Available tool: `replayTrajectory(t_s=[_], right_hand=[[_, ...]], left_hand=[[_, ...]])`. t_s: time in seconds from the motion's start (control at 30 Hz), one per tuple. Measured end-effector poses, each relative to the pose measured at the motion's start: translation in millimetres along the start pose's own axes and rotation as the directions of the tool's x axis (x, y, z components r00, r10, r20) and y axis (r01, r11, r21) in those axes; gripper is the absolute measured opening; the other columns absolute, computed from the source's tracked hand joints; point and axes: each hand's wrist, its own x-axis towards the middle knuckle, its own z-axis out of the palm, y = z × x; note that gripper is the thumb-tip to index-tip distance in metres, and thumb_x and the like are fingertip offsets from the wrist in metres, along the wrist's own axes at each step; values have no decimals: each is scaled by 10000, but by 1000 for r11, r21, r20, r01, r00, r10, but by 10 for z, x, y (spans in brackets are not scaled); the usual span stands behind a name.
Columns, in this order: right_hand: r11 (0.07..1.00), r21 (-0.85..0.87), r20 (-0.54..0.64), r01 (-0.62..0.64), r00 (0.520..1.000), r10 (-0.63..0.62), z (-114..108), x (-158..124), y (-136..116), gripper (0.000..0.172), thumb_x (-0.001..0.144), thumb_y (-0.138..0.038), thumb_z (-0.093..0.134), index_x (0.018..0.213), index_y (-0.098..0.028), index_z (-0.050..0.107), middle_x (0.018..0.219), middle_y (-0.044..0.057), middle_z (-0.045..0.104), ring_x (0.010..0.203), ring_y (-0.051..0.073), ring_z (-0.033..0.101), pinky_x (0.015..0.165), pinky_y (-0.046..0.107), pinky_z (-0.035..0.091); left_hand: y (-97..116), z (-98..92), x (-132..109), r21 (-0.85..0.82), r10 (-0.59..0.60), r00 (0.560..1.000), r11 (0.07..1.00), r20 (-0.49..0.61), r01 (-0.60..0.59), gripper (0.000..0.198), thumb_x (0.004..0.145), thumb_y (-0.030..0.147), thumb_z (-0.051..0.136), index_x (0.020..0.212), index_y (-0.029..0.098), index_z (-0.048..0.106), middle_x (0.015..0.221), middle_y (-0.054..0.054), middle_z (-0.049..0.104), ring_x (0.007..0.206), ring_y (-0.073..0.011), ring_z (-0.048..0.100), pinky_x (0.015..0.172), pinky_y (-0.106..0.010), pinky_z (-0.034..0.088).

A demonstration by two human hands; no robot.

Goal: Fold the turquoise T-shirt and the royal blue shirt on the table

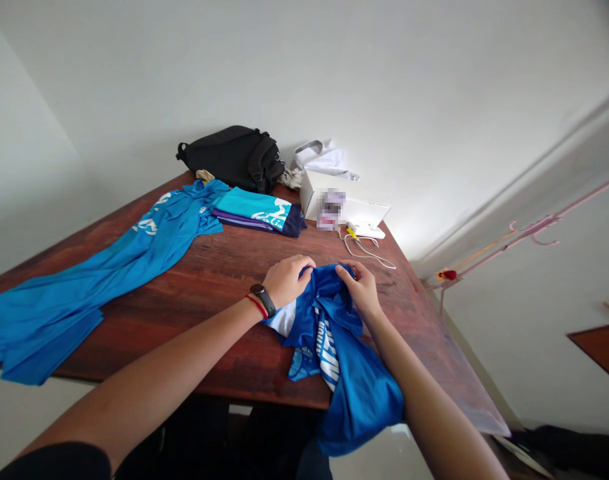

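A dark blue shirt (pixel 364 387) with white lettering lies bunched near the table's front edge, its lower part hanging over that edge. My left hand (pixel 287 277) pinches the shirt's upper left part, fingers curled over the cloth. On the upper right part, my right hand (pixel 361 287) is closed with thumb and fingers on the fabric. Between the two hands the cloth is stretched a little and wrinkled. A lighter blue shirt (pixel 134 257) with white print is spread long across the table's left side, and one end drapes over the front edge.
On the wooden table (pixel 224 267), a folded stack of clothes (pixel 257 210) lies behind my hands. Along the wall sit a black backpack (pixel 229 157), white cloth (pixel 324 160), a white box (pixel 317 193) and a white cable (pixel 369 253). A pink rack bar (pixel 534 227) stands right.
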Motion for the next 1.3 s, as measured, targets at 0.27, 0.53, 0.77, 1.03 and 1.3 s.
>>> replayTrajectory(t_s=[0.27,0.53,0.77,1.03,1.3], right_hand=[[986,-164,114,31,993,-13,-14,-13,-40,348,812,-531,716,902,-201,779,909,94,771,843,291,691,771,408,525],[979,-177,68,104,993,-93,-21,-4,-19,344,857,-532,657,898,-209,766,878,77,766,816,279,684,749,386,516],[969,-217,40,122,992,-116,-30,0,-36,360,878,-529,627,901,-193,756,858,75,755,793,261,672,722,360,504],[966,-200,-109,161,977,-185,-45,18,-31,311,894,-463,631,913,-175,745,838,53,738,754,215,642,713,323,484],[953,-261,-204,154,956,-211,-104,48,-18,360,906,-508,601,813,-170,683,673,-9,599,629,162,500,602,279,388]], left_hand=[[64,-5,-19,-47,88,996,995,16,-87,188,1000,200,462,1051,241,639,1037,-28,694,1005,-193,658,923,-296,493],[58,10,-18,-67,85,996,994,31,-83,151,969,195,517,1040,234,644,1036,-31,708,1004,-199,666,919,-302,503],[-7,95,-34,-143,12,999,990,45,-6,300,866,191,667,1157,250,622,1148,-29,717,1079,-231,673,985,-339,496],[-170,176,44,-639,-203,948,701,245,316,453,741,220,818,1147,156,628,1160,-119,716,1059,-262,687,947,-390,522],[63,-22,22,-679,-194,789,417,582,604,538,752,385,829,1180,115,646,886,-48,710,689,-127,609,621,-229,438]])
